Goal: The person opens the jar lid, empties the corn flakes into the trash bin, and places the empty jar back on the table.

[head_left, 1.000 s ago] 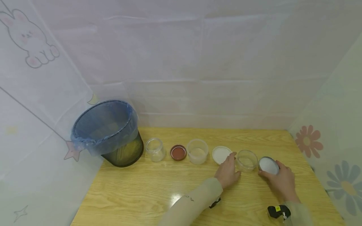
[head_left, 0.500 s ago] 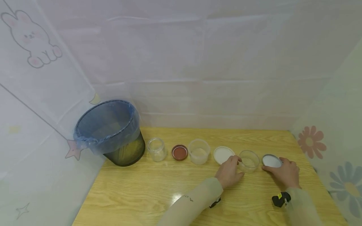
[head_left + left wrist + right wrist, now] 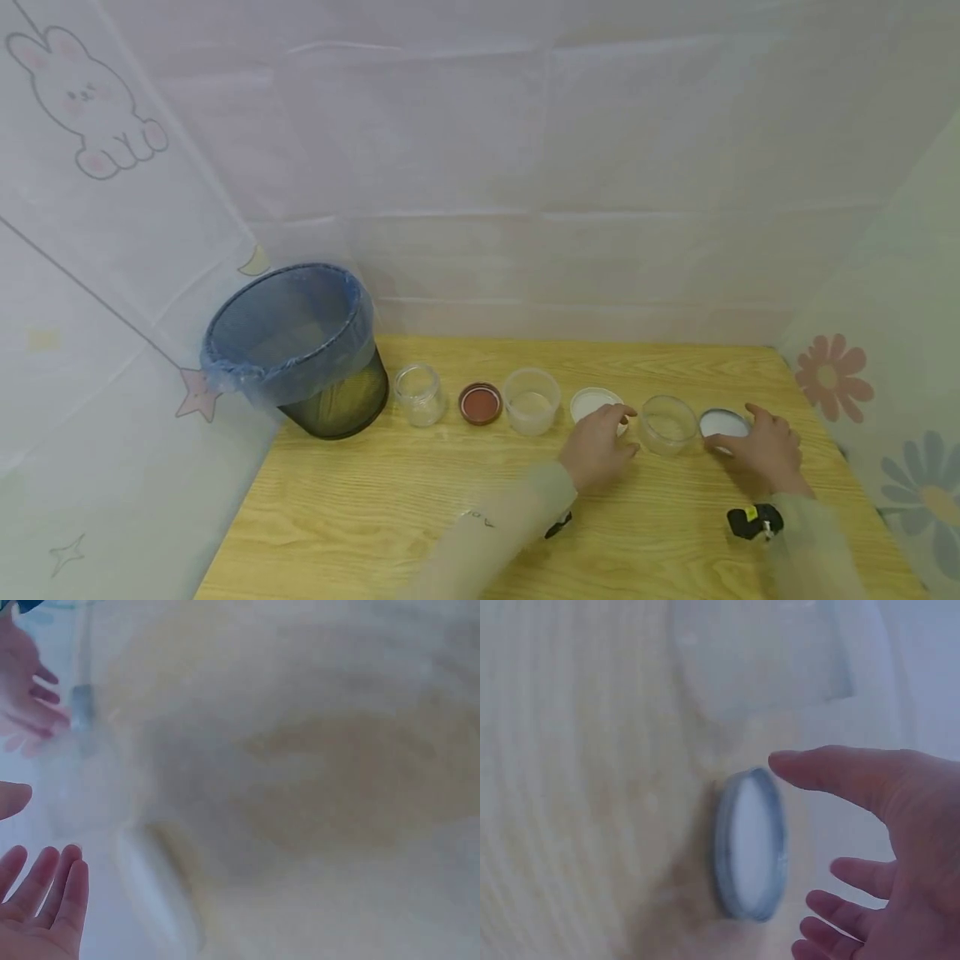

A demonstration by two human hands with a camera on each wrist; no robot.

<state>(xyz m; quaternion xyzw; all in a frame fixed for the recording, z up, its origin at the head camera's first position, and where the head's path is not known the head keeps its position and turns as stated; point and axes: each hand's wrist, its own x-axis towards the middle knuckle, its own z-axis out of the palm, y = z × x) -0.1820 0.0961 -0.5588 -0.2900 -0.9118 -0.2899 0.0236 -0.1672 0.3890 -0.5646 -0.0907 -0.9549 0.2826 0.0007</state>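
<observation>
A grey-rimmed lid with a white inside (image 3: 722, 422) lies on the table at the right end of a row of containers. My right hand (image 3: 767, 450) is over its near right side; in the right wrist view thumb and fingers are spread apart from the lid (image 3: 751, 847). To its left stands a clear round container (image 3: 667, 425), uncovered. My left hand (image 3: 598, 446) hovers left of that container and partly covers a white lid (image 3: 591, 402). The left wrist view has the left fingers (image 3: 45, 900) relaxed, holding nothing.
Further left are a translucent tub (image 3: 531, 402), a reddish-brown lid (image 3: 480, 403) and a clear jar (image 3: 420, 396). A black mesh bin (image 3: 337, 408) with a blue bag (image 3: 300, 308) stands at the table's left side. Printed sheets hang behind and at both sides.
The tilted grey-rimmed lid has been lowered onto the table and let go by my right hand. My left hand has drawn back from the clear container, whose rim it was near.
</observation>
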